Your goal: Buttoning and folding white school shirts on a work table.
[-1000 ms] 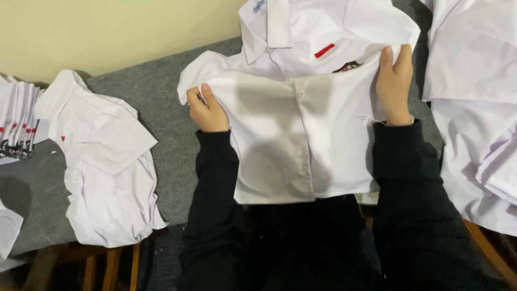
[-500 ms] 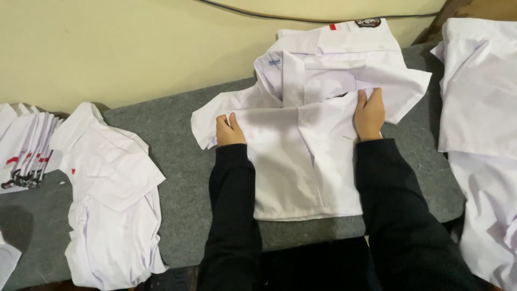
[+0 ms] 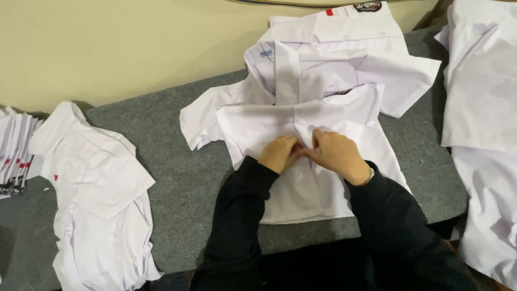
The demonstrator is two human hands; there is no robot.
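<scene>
A white short-sleeved shirt (image 3: 253, 121) lies flat on the grey felt table (image 3: 177, 178), its lower half folded up over the front. My left hand (image 3: 280, 153) and my right hand (image 3: 336, 153) rest side by side on the middle of the folded part, fingertips touching at the centre seam. Both hands press down on the cloth with curled fingers. Dark sleeves cover both my arms. Under the shirt's collar lies another white shirt (image 3: 344, 32) with a red tab and a dark badge.
A heap of white shirts (image 3: 97, 194) lies at the left, with a stack of folded ones (image 3: 16, 151) beyond it. More white shirts (image 3: 482, 108) are piled at the right edge. A beige wall (image 3: 107, 48) runs behind the table.
My hands have laid the folded shirt down flat and moved inward from its outer edges. They now meet at the centre of the fold.
</scene>
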